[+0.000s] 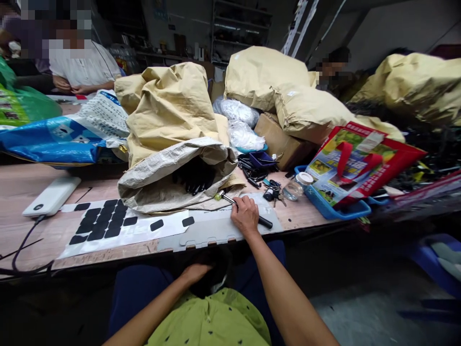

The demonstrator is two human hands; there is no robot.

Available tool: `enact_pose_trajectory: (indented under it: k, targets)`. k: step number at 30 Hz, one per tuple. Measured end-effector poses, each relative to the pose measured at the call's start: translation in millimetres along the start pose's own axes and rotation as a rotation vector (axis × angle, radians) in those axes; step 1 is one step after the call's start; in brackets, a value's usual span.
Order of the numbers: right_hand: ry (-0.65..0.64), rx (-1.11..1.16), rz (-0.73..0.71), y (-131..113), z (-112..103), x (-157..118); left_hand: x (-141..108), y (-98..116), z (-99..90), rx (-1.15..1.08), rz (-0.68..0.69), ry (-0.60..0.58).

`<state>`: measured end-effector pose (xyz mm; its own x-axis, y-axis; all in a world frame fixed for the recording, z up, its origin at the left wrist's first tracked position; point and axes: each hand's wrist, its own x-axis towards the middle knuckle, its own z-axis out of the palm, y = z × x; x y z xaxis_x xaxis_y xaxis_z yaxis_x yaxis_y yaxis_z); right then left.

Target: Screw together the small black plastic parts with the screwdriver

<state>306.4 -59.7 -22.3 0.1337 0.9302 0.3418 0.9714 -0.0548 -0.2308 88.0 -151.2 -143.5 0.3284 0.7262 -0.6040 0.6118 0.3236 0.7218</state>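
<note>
1. My right hand [246, 216]: closed round a hammer-like tool [265, 222], black handle, shiny metal shaft, yellowish head beside the open sack [144, 188]'s mouth.
2. My left hand [199, 273]: low, nearer me than sack; fingers in shadow, can't tell if open or closed.
3. Grey flat sheet [201, 236]: notched edge, nearer me than sack.
4. Black rounded-square pads [115, 227]: matte, on white paper, nearer me than sack.
5. Sack: crinkled, woven-looking, dark pieces inside.
6. Power bank [52, 196]: white, smooth, left of sack.
7. Blue tray [336, 209]: plastic, right of sack.
</note>
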Motion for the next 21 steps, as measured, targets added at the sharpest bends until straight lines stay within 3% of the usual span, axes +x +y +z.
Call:
enact_pose_trajectory:
  k: [2, 5, 7, 9, 11, 14, 15, 17, 21]
  targets:
    - [0.000, 0.000, -0.004, 0, 0, 0, -15, 14, -6.1, 0.069, 0.039, -0.053]
    - [0.010, 0.003, -0.005, 0, 1, 0, -47, 49, -27.4, 0.116, 0.243, -0.275]
    - [0.017, 0.004, -0.007, 0, 1, 0, -61, 78, -52.5, 0.014, 0.340, -0.451]
    - [0.020, 0.000, -0.010, 0, 1, 1, -62, 106, -85.2, -0.106, 0.403, -0.426]
    - [0.021, -0.004, -0.011, 0, 1, 1, -46, 129, -121.2, -0.143, 0.451, -0.126]
    - [0.016, -0.003, -0.008, -1, 0, 2, -7, 152, -167.3, -0.027, 0.399, 0.565]
    - [0.014, 0.000, -0.006, 0, 0, 2, 6, 157, -177.9, 0.051, 0.347, 0.702]
    - [0.010, 0.009, -0.005, 0, 0, 2, 26, 164, -190.6, 0.211, 0.228, 0.838]
    - [0.005, 0.015, -0.005, 0, -1, 1, 37, 171, -194.1, 0.419, 0.014, 0.858]
